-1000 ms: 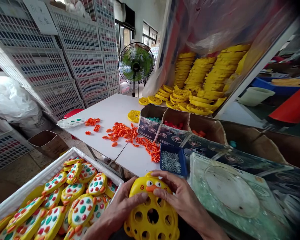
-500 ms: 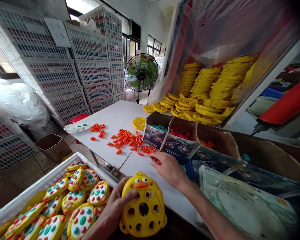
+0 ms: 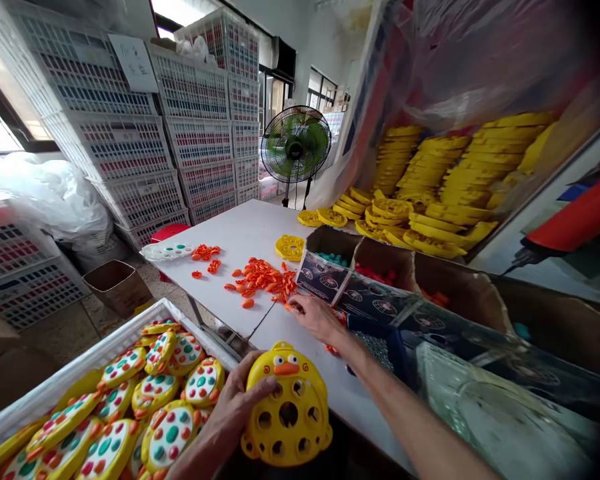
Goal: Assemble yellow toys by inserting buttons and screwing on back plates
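My left hand (image 3: 240, 400) grips a yellow duck-faced plastic shell (image 3: 288, 417) by its left side, thumb across the front. The shell is upright, its round holes facing me, with an orange beak and white eyes. My right hand (image 3: 321, 321) reaches over the white table, fingertips drawn together at the near edge of a pile of orange plastic pieces (image 3: 266, 277). Whatever lies between those fingertips is too small to make out. More orange pieces (image 3: 333, 349) show beside and under this hand.
Finished spotted duck toys (image 3: 173, 433) fill a white crate (image 3: 145, 319) at left. Cardboard bins (image 3: 325, 279) with coloured pieces stand at right, near a blue tray of small metal parts (image 3: 377, 350). Yellow shells (image 3: 435, 167) are stacked behind. A red electric screwdriver (image 3: 575, 213) hangs right; a fan (image 3: 296, 147) stands beyond.
My right hand has moved left and slightly forward, to the orange pile's edge. The blue tray shows more now. My left hand still holds the shell. The view has shifted slightly.
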